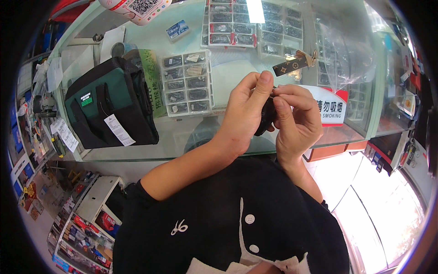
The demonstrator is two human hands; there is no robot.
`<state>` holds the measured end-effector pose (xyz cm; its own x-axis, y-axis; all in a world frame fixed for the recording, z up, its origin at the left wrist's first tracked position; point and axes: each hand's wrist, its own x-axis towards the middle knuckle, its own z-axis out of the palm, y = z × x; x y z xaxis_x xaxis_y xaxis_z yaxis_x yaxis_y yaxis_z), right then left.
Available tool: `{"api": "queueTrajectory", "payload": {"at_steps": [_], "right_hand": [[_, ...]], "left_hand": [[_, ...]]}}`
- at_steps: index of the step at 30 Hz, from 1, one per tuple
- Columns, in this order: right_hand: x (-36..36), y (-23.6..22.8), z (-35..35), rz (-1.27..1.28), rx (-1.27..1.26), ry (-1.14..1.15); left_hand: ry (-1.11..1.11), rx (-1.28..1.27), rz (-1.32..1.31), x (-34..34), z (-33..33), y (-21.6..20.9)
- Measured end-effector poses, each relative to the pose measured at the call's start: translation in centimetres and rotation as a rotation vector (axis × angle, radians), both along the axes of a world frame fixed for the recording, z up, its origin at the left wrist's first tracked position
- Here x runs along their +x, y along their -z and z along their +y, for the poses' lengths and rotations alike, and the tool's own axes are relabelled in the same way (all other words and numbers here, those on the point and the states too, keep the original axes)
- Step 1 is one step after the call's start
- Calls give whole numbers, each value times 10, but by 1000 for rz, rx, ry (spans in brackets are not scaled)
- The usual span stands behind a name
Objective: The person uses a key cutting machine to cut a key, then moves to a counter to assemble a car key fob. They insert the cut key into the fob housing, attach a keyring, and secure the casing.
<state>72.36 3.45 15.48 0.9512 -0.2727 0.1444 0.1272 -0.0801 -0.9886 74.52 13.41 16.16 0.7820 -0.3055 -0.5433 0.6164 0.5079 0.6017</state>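
Observation:
Both of my hands are together above the glass counter. My left hand (248, 105) is closed round a small black key fob (266, 118), thumb pointing up along its side. Most of the fob is hidden by my fingers. My right hand (296, 116) pinches at the fob's upper end, where a small bit of metal shows between thumb and fingertips. Just beyond my hands lies a brown patterned strap keychain (292, 66) with gold-coloured fittings.
A green and black tool bag (107, 102) stands at the left. Plastic trays of black key fobs (186, 84) lie beside it and beneath the glass (232, 23). A red-and-white sign (332, 107), clear plastic bag (346, 59) and blue card (177, 30) are nearby.

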Motion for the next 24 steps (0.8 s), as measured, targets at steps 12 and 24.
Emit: {"api": "queueTrajectory", "payload": {"at_steps": [12,24], "right_hand": [[10,8,-3,-326,-402,43],[12,4,-13,-231,-351,-33]], "left_hand": [[-99,-23,-8,1,-3,-1],[7,89,-92,1,2,-8]]}}
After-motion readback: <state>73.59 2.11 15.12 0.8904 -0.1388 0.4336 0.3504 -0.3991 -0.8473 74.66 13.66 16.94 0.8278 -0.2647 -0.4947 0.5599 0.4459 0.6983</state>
